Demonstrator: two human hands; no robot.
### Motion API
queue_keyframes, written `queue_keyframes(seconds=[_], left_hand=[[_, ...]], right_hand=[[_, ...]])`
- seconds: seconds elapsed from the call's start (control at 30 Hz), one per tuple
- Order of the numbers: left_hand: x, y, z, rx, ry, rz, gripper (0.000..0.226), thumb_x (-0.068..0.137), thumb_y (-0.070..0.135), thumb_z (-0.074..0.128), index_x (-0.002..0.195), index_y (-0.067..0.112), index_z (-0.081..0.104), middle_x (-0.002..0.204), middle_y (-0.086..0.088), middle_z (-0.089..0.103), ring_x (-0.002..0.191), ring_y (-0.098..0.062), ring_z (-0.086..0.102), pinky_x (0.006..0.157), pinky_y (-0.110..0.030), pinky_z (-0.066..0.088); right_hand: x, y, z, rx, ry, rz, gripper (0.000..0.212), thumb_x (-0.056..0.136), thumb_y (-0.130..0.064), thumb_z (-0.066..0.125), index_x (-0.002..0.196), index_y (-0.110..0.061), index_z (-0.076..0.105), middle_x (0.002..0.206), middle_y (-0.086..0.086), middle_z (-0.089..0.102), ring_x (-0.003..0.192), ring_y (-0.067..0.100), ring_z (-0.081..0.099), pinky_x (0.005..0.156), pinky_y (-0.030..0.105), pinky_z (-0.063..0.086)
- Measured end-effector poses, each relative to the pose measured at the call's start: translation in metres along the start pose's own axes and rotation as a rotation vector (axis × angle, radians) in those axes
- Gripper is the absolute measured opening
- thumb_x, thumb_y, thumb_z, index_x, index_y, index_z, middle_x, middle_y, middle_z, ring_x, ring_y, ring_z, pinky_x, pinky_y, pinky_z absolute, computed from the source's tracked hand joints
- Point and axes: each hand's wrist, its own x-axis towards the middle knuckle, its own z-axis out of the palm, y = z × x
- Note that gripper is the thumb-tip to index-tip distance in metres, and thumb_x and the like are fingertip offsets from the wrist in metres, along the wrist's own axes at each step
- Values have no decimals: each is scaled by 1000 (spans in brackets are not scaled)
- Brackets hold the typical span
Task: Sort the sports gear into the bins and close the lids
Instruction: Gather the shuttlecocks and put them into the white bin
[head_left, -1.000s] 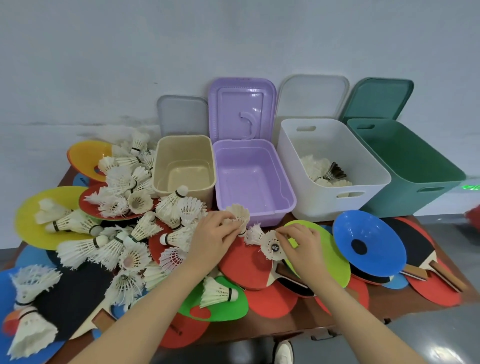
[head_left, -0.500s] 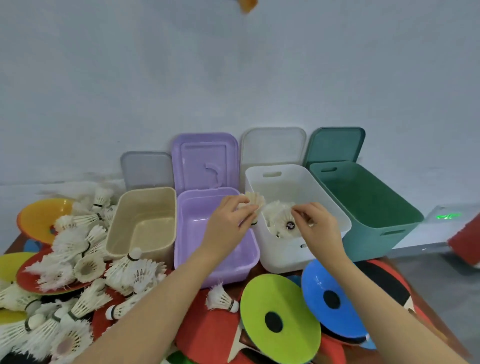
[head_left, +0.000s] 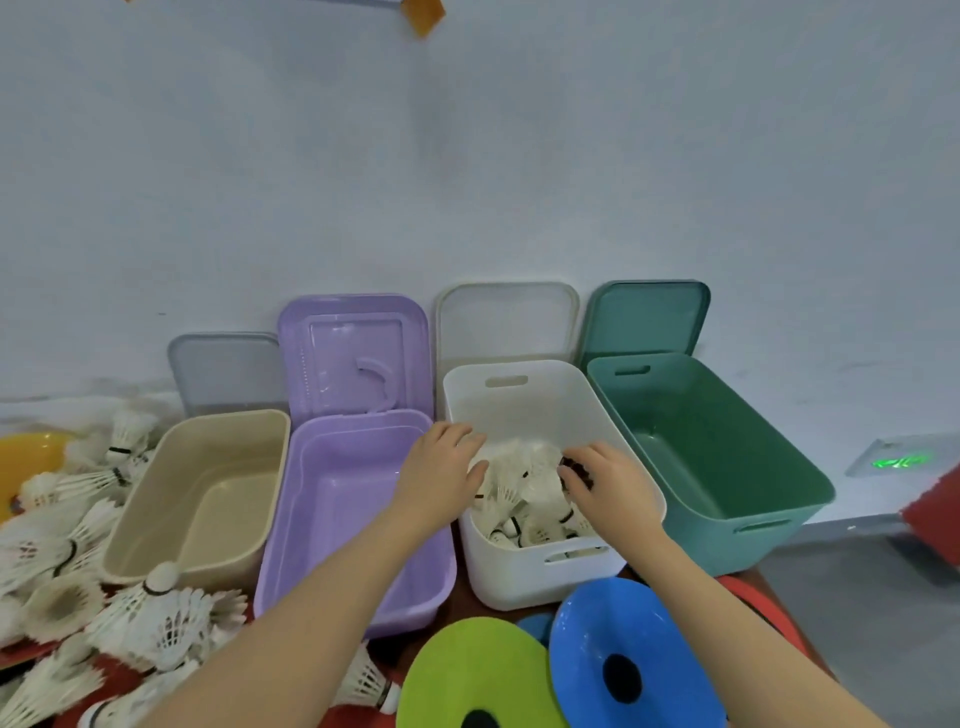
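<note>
Four open plastic bins in a row against a pale blue-grey wall (head_left: 467, 156), each lid propped upright behind: beige rounded tub (head_left: 171, 540) with translucent grey lid (head_left: 223, 371), lilac rectangular bin (head_left: 322, 551) with lilac lid (head_left: 356, 353), white handled bin (head_left: 519, 582) with frosted white lid (head_left: 506, 319), teal handled bin (head_left: 769, 519) with teal lid (head_left: 647, 317). Beige, lilac and teal bins seen without contents.

Left foreground: loose heap of white feather shuttlecocks (head_left: 156, 618) beside the beige tub, lying over red discs; yellow plastic disc (head_left: 26, 457) at the far left edge. Near edge, in front of the white bin: lime-green flat cone with black centre hole (head_left: 467, 675), overlapped at its right by a blue flat cone (head_left: 634, 654); red edge of a paddle (head_left: 763, 608) just right of the blue one.

Pile of white shuttlecocks in the white bin (head_left: 524, 483) — directly between and beneath both hands. Left hand (head_left: 441, 473) over the bin's left rim, fingers loosely spread and relaxed, gripping nothing, fingertips just beside the pile. Right hand (head_left: 608, 483) over the bin's right side, fingers curled downward onto the pile, a small dark item at the fingertips — whether pinched or merely touched cannot be told.
</note>
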Motion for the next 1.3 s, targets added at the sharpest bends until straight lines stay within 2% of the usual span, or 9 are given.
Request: queue_keyframes(seconds=[0.1, 0.33, 0.5, 0.63, 0.8, 0.93, 1.03, 1.17, 1.3], left_hand=[[-14, -10, -9, 59, 25, 43, 37, 78, 31, 48, 98, 10, 70, 96, -6, 68, 86, -29, 64, 69, -37, 52], [-78, -48, -37, 124, 139, 39, 41, 80, 35, 40, 100, 15, 70, 99, -4, 67, 92, -25, 61, 74, -37, 49], [-143, -83, -47, 120, 182, -38, 39, 80, 36, 41, 97, 17, 71, 98, -2, 67, 96, -16, 47, 78, -31, 39], [-200, -110, -52, 93, 124, -144, 40, 81, 37, 41, 99, 17, 70, 102, 0, 66, 97, -21, 54, 81, -36, 41], [-259, -136, -55, 107, -56, -268, 50, 81, 44, 36, 113, 19, 65, 120, 0, 61, 110, -24, 54, 91, -38, 37], [-281, -144, -56, 171, -109, -235, 50, 83, 41, 44, 125, 19, 57, 126, -3, 57, 114, -24, 54, 95, -32, 27], [-285, -144, -58, 82, -65, -250, 51, 86, 29, 61, 135, 18, 48, 127, -5, 54, 118, -27, 49, 97, -42, 35], [-291, -154, -58, 157, 3, -294, 47, 77, 23, 73, 121, 13, 60, 120, -8, 60, 110, -32, 54, 88, -47, 44], [-290, -165, -55, 97, 10, -328, 29, 82, 23, 69, 110, 16, 67, 125, -7, 58, 120, -34, 46, 94, -50, 37]], right_hand=[[-11, -10, 4, 53, 46, -91, 22, 90, -24, 59, 107, -13, 67, 94, 0, 65, 84, 22, 59, 69, 28, 43], [-53, -72, 23, 239, 133, -325, 27, 88, -30, 50, 94, -11, 69, 83, -1, 65, 76, 15, 59, 67, 26, 46], [-95, -118, 53, 317, 44, -310, 27, 87, -35, 53, 94, -14, 69, 81, -4, 64, 75, 11, 58, 69, 24, 46], [-127, -145, 79, 269, -82, -324, 28, 85, -39, 52, 95, -18, 68, 79, -8, 63, 71, 10, 59, 64, 28, 48], [-152, -175, 109, 65, -333, -304, 50, 79, -51, 40, 106, -15, 62, 96, 1, 66, 89, 26, 61, 71, 34, 41], [-171, -188, 134, -82, -487, -169, 67, 85, -51, 46, 139, -13, 35, 131, 6, 49, 114, 29, 50, 93, 36, 36], [-179, -196, 143, -121, -473, -119, 69, 86, -45, 55, 141, -15, 29, 130, 5, 43, 115, 28, 45, 94, 36, 31], [-186, -199, 150, -121, -413, -77, 57, 78, -37, 66, 127, -13, 50, 116, 10, 49, 102, 33, 49, 86, 40, 35], [-188, -202, 149, -106, -420, -108, 51, 87, -35, 57, 133, -19, 42, 130, 1, 46, 119, 23, 45, 98, 34, 28]])
